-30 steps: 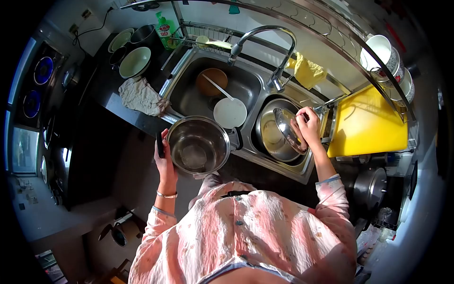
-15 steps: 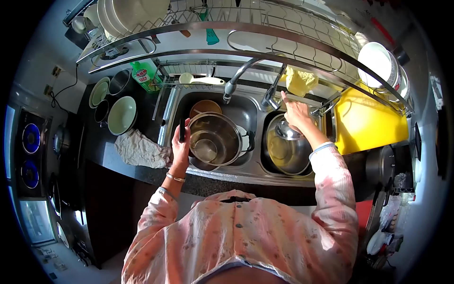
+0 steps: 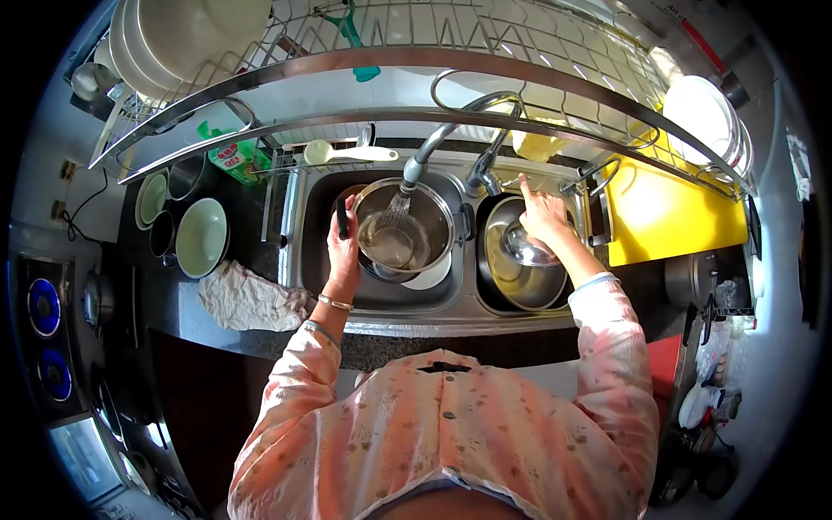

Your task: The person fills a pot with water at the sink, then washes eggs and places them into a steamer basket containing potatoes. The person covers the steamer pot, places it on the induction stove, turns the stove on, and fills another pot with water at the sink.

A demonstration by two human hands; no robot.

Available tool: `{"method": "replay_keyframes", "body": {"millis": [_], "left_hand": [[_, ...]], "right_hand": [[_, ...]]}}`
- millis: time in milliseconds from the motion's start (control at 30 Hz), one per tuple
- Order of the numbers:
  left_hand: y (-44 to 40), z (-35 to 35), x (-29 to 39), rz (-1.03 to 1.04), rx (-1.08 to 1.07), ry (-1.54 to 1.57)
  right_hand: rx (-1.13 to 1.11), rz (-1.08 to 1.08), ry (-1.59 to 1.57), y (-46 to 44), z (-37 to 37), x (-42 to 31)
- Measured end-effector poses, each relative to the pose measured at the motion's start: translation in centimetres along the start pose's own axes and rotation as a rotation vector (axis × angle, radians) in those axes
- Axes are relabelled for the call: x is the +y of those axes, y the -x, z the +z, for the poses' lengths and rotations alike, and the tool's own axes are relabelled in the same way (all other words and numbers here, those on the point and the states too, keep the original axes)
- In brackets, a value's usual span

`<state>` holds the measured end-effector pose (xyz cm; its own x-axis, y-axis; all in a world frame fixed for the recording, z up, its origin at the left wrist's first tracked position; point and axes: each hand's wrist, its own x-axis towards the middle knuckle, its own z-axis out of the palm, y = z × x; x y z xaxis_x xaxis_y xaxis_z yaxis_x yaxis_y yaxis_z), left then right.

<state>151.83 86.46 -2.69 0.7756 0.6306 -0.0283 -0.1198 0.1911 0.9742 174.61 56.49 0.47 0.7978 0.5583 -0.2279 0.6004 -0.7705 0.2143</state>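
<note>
My left hand (image 3: 344, 247) is closed on the black handle of a stainless steel pot (image 3: 433, 251), held over the left sink basin (image 3: 321, 290). Water sprays from the faucet (image 3: 409, 173) into the pot, where some water lies in the bottom. Above the right basin is my right hand (image 3: 546, 218), index finger stretched towards the base of the faucet. I see nothing held in it; its other fingers are partly curled. Below it, a shiny domed metal piece (image 3: 523, 249) sits in a large steel bowl (image 3: 516, 295). Something white shows under the pot.
A metal dish rack (image 3: 364, 61) spans above the sink, with plates (image 3: 204, 43) at left and bowls (image 3: 704, 117) at right. A yellow board (image 3: 676, 217) stands on the right. Left lie a cloth (image 3: 251, 299), a pale green bowl (image 3: 204, 238) and a green bottle (image 3: 238, 160).
Water now runs from the faucet, where none showed before. The pot has shifted up and right, under the spout. My right hand stays near the faucet base. The view has shifted somewhat.
</note>
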Motion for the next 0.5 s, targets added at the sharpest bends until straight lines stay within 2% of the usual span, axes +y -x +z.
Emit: {"method": "replay_keyframes", "body": {"millis": [33,100,167,200,233,300,333,367,433,500], "left_hand": [[-0.1,-0.1,-0.3,0.040,-0.005,0.025],[-0.3,-0.4,-0.9,-0.006,0.041,0.073],[-0.3,-1.0,-1.7,0.015,-0.020,0.218],[-0.5,-1.5,-1.8,-0.092,-0.029,0.232],[-0.2,-2.0,-2.0,-0.146,-0.091,0.351],[0.3,-2.6,-1.6,-0.136,-0.193,0.430],[0.0,-3.3,-2.7,-0.050,-0.299,0.484],[0.0,-3.2,-2.8,-0.054,-0.300,0.482],[-0.4,-2.8,-3.1,-0.207,-0.213,0.533],[-0.7,-1.5,-3.8,-0.254,-0.140,0.507]], "right_hand": [[-0.003,0.001,0.000,0.1,-0.1,0.1],[-0.018,-0.001,-0.022,0.5,-0.8,0.2],[-0.003,0.029,-0.077,1.5,-1.6,0.3],[0.013,0.056,-0.129,2.1,-1.8,0.3],[0.009,0.057,-0.130,2.8,-1.7,0.3],[0.170,0.049,-0.215,4.4,-1.4,0.9],[0.199,0.044,-0.279,5.1,-1.3,1.2],[0.195,0.047,-0.282,5.8,-1.1,1.4],[0.320,0.012,-0.311,7.2,-1.0,1.6],[0.298,0.019,-0.343,8.3,-1.7,1.3]]}}
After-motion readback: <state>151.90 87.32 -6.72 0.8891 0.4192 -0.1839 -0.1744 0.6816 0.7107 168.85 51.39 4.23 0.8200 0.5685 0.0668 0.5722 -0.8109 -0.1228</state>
